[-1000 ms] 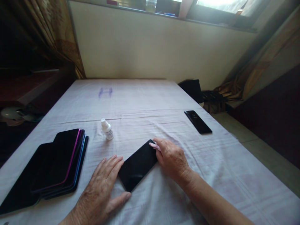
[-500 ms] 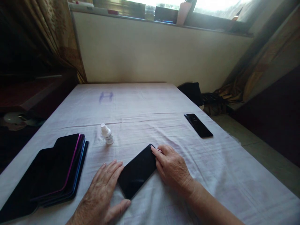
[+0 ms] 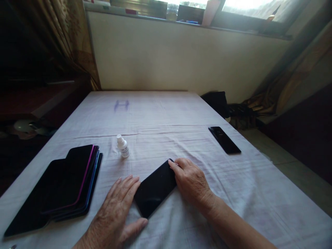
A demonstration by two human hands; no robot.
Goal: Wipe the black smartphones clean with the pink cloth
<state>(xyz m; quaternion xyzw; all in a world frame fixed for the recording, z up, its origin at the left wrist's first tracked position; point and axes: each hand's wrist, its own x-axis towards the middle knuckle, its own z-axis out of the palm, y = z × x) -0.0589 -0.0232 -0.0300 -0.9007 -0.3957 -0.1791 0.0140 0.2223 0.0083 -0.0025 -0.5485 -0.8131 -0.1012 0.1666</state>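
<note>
Both hands low and flat, palms down.
Left hand lies with fingers spread, thumb out; right hand curls its fingertips, forearm running back right.

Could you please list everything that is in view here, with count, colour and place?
phone under the hands: one, black, screen up, lying slantwise on the cloth near the front edge
stack of phones: several, exact count unclear, black with pink and blue edges, front left of the table
lone phone: one, black, far right of the table
small bottle: one, white with a white cap, tilted, mid-table behind the hands
table cloth: one, white, creased, with a faint blue mark at the far end
curtains: brownish, at both sides of the window
left hand: flat on the cloth, fingers against the phone's left edge
right hand: on the phone's right edge, fingertips at its far corner
</note>
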